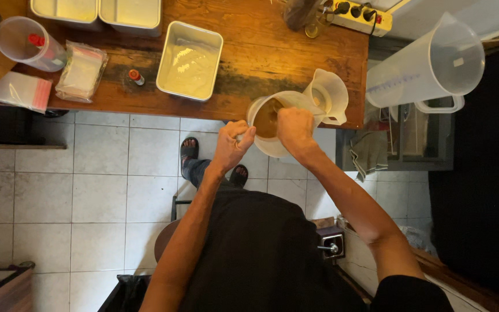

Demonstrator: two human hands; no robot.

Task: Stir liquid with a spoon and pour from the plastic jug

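A white plastic jug [274, 151] with brown liquid in it sits at the near edge of the wooden table [261, 46]. My left hand [232, 143] grips the jug at its left rim. My right hand [295, 130] is a closed fist right over the jug's opening; anything inside the fist is hidden. A smaller white jug [328, 95] with a spout stands on the table, touching the first jug on its right.
On the table are a metal tray [189, 60] of pale stuff, two metal tubs [96, 10], a clear cup [24, 41], plastic bags [82, 70], a small red-capped bottle [136, 76] and a power strip [356, 14]. A large clear measuring jug [428, 66] stands at right above a grey cloth [369, 153]. The floor is tiled.
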